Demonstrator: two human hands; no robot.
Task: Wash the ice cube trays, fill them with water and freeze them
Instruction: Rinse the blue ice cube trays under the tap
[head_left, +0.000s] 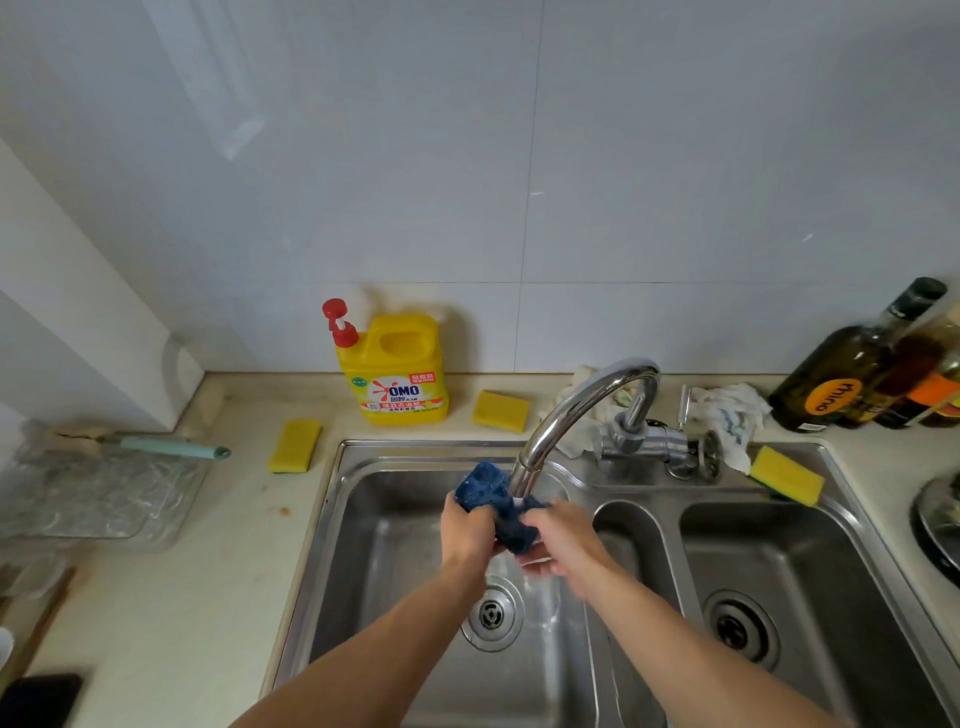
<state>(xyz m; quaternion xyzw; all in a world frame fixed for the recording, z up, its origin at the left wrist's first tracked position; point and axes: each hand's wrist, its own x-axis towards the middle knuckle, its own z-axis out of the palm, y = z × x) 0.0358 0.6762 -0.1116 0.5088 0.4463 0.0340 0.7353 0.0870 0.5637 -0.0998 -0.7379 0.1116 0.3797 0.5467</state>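
- The dark blue, soft-looking ice cube tray (485, 486) is held in the air over the left basin of the stainless steel double sink (374, 545), right under the spout of the curved chrome tap (571, 410).
- It looks bent or crumpled between the hands, so I judge it to be flexible silicone or thin plastic: light, not fragile, and floppy rather than stiff.
- Being wet, it is likely slippery. Holding it by the two ends or the rim should work better than pinching the middle, which would fold the cells shut.
- The left grip (467, 530) is curled round the tray's left end, fingers wrapped over it.
- The right grip (563, 540) holds the tray's right, lower end. Its fingertips are hidden behind the hand.
- A little white shows at the spout, probably running water.
- On the pale counter (208, 571) behind the sink stand a yellow dish-soap jug with a red pump (397, 374) and a yellow sponge (500, 410) beside it, both well apart from the tray.
- Once filled, the soft tray will probably sag and spill, so it should be supported from beneath.
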